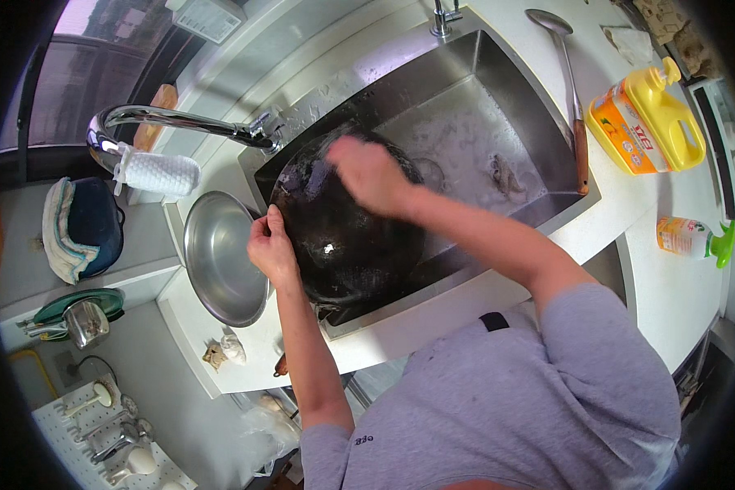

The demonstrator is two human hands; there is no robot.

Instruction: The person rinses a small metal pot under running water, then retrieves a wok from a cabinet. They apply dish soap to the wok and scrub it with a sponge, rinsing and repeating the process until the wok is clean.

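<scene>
A dark, wet wok (355, 257) leans in the left part of a stainless steel sink (527, 92), its blackened surface turned up. My left hand (274, 248) grips the wok's rim on the left side, thumb on top. Over the upper part of the wok is my right hand (367, 174), blurred and with curled fingers; whether it holds something is hidden. Cloudy, foamy water (465, 135) covers the sink's floor, and a crumpled brownish thing (505, 176) lies in it.
A steel basin (226, 257) stands left of the sink, under a chrome faucet (171, 116) with a white cover. To the right are a wooden-handled ladle (572, 79), a yellow detergent jug (646, 122) and a pump bottle (686, 237). Food scraps (214, 355) lie near the front left.
</scene>
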